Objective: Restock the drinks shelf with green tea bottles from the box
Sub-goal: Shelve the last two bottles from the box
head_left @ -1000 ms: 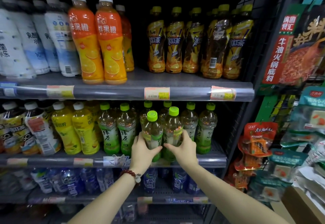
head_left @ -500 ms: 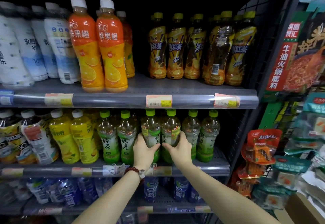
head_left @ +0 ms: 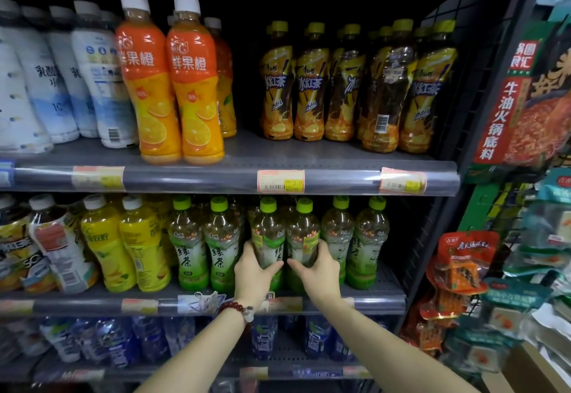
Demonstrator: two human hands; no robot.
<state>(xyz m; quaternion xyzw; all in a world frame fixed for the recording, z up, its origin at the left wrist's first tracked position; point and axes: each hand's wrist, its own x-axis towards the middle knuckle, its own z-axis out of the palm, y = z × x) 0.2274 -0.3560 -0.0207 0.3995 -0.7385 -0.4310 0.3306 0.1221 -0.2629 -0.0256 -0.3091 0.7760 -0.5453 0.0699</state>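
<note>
While my left hand (head_left: 254, 272) grips one green tea bottle (head_left: 268, 238) and my right hand (head_left: 319, 272) grips the one beside it (head_left: 303, 238), both bottles now stand down on the middle shelf (head_left: 383, 284), just behind its front edge. A second ago I held them out in front of the shelf, their caps proud of the row; now they sit level with the green tea bottles on either side and fill the gap between them. My fingers (head_left: 247, 246) are curled round the lower bodies, thumbs nearly meeting in front. The two labels are turned partly sideways, not square to the front like the neighbours'. I judge this pair as good as placed: what remains is to let go, perhaps turn the labels forward, then go back for more. The box (head_left: 537, 371) appears to be the cardboard edge near the lower right, though I cannot see into it.
</note>
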